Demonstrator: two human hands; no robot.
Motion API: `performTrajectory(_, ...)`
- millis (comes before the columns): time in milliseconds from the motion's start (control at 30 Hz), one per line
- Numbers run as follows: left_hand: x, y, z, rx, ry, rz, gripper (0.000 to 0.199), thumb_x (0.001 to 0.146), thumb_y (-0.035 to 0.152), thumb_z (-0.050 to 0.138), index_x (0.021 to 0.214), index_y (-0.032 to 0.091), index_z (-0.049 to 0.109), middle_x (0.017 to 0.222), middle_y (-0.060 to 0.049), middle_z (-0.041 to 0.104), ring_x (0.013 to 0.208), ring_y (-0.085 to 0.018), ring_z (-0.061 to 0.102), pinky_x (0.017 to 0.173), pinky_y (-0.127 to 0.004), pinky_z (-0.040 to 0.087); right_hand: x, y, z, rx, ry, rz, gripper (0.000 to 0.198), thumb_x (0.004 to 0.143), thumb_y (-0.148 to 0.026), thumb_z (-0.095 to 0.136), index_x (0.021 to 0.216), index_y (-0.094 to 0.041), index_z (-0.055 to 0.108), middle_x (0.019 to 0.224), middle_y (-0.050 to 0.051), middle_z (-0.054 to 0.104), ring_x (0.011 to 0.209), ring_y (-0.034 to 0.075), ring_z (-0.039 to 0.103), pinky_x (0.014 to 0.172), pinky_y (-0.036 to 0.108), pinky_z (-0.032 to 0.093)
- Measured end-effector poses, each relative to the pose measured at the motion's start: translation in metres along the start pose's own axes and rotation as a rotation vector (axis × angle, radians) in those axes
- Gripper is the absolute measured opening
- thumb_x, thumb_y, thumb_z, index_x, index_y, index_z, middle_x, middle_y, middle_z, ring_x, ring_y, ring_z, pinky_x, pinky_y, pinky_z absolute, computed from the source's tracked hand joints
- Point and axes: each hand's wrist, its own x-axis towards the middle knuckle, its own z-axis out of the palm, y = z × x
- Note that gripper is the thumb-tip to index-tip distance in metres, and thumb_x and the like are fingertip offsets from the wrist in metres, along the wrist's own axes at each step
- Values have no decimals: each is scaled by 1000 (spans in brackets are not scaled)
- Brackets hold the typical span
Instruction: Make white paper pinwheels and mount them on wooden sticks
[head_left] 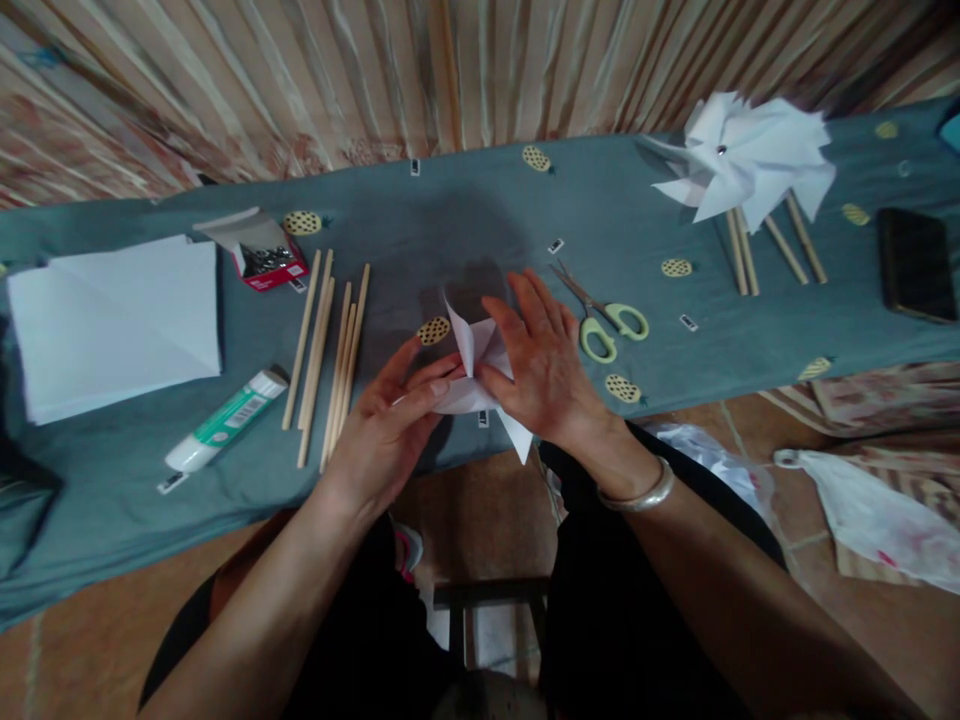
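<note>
Pinching the paper (487, 347) over the table (615, 220), the left hand (390, 420) has one side between its fingers; the right hand (544, 375) touches the middle — gripping or not, I can't tell. Light, easily creased, I'd judge — best held at the folded centre.

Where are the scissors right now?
In the head view, the scissors lie on the grey-blue cloth, right of centre, just beyond the right hand.

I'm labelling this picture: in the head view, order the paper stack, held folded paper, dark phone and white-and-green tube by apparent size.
1. Paper stack
2. Dark phone
3. White-and-green tube
Unsure: held folded paper; the right hand covers part.
</note>
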Motion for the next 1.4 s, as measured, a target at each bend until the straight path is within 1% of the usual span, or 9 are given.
performTrajectory(133, -1, -2, 0, -8, -4, -4, 48, 76, 22, 74, 121, 20, 57, 119, -8, 71, 126, -27, 57, 111, -45, 43, 1, 0, 1, -17, 1, 10, 62, 81, -35, 66, 138, -17, 46, 157, 17, 35, 149, 32, 23, 117, 53, 26)
performTrajectory(233, -3, -2, 3, -78, -4, -15, 36, 78, 22, 72, 112, 19, 62, 114, -6, 73, 126, -26, 58, 112, -43, 41, 1, 0, 3, -3, 25, 11, 59, 83, -36, 64, 137, -19, 46, 156, 15, 37, 149, 32, 24, 116, 53, 28)
performTrajectory(333, -4, -1, 7, -160, -10, -11, 28, 79, 26, 71, 105, 18, 65, 112, -6, 73, 124, -25, 59, 110, -39, 42, 2, 1, 7, 9, 49, 11, 57, 85, -36, 62, 137, -17, 47, 155, 16, 39, 148, 32, 26, 115, 52, 28)
performTrajectory(433, -3, -1, 8, -207, -18, 3, 28, 78, 28, 73, 104, 19, 68, 108, -6, 74, 122, -26, 60, 106, -37, 44, 1, 2, 9, 11, 70, 11, 59, 85, -36, 60, 137, -12, 46, 153, 19, 39, 147, 33, 27, 115, 52, 29)
performTrajectory(600, 0, -2, 7, -225, -2, 25, 26, 78, 33, 73, 99, 18, 70, 99, -6, 75, 113, -26, 65, 98, -35, 49, -1, 6, 10, 38, 111, -16, 60, 88, -45, 56, 138, -13, 45, 153, 18, 40, 146, 31, 29, 114, 53, 30)
performTrajectory(733, 1, -2, 8, -229, -7, 19, 29, 77, 38, 73, 100, 18, 71, 100, -6, 75, 110, -26, 66, 94, -34, 52, -4, 7, 9, 82, 140, -45, 62, 90, -51, 51, 140, -15, 43, 154, 18, 39, 147, 31, 28, 115, 54, 28)
performTrajectory(900, 0, -2, 9, -209, -16, 36, 30, 78, 41, 72, 99, 18, 72, 100, -6, 75, 114, -28, 64, 97, -37, 52, -7, 7, 8, 134, 154, -50, 60, 90, -49, 53, 141, -21, 43, 153, 14, 39, 147, 34, 28, 115, 56, 28)
performTrajectory(1100, -6, -2, 13, -194, -37, 48, 32, 79, 43, 70, 98, 18, 71, 114, -8, 71, 128, -30, 54, 104, -38, 49, -12, 6, 8, 116, 191, -73, 63, 89, -52, 52, 140, -16, 43, 152, 17, 40, 146, 31, 30, 117, 54, 28)
performTrajectory(1400, -19, -5, 16, -178, -55, 80, 31, 78, 44, 71, 95, 18, 71, 107, -6, 73, 122, -30, 58, 103, -40, 48, -24, -1, 3, 133, 221, -61, 66, 92, -57, 44, 139, -12, 45, 151, 18, 42, 146, 30, 31, 117, 53, 27)
